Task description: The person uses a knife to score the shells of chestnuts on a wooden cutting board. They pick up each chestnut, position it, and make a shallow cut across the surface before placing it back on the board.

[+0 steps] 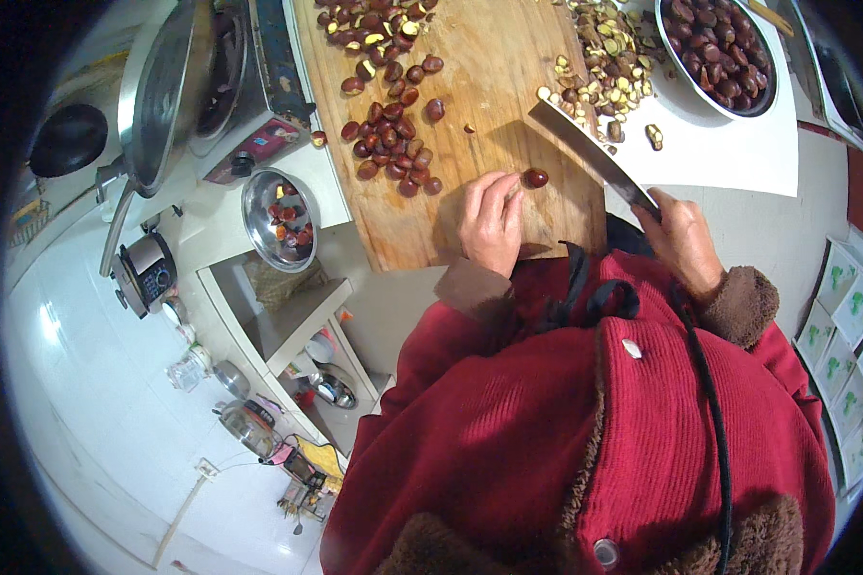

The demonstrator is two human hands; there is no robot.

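Observation:
My right hand (683, 241) grips a cleaver (593, 152) by its handle. The blade slants up and left over the right edge of a wooden cutting board (507, 65). Beside a single chestnut (535, 177) near the board's front, my left hand (492, 223) has its fingers bent and close together; the thumb and palm are hidden. The chestnut sits just right of those fingertips. Along the board's left side lies a pile of whole brown chestnuts (388, 140). Farther back are cut chestnuts (374, 32) showing yellow flesh.
Peeled pieces and shell scraps (611, 65) cover the area right of the board. A bowl of chestnuts (719, 54) stands on the white surface (733, 154). To the left are a steel bowl (259, 230) with chestnut pieces, a stove (259, 136) and a large pot lid (162, 100).

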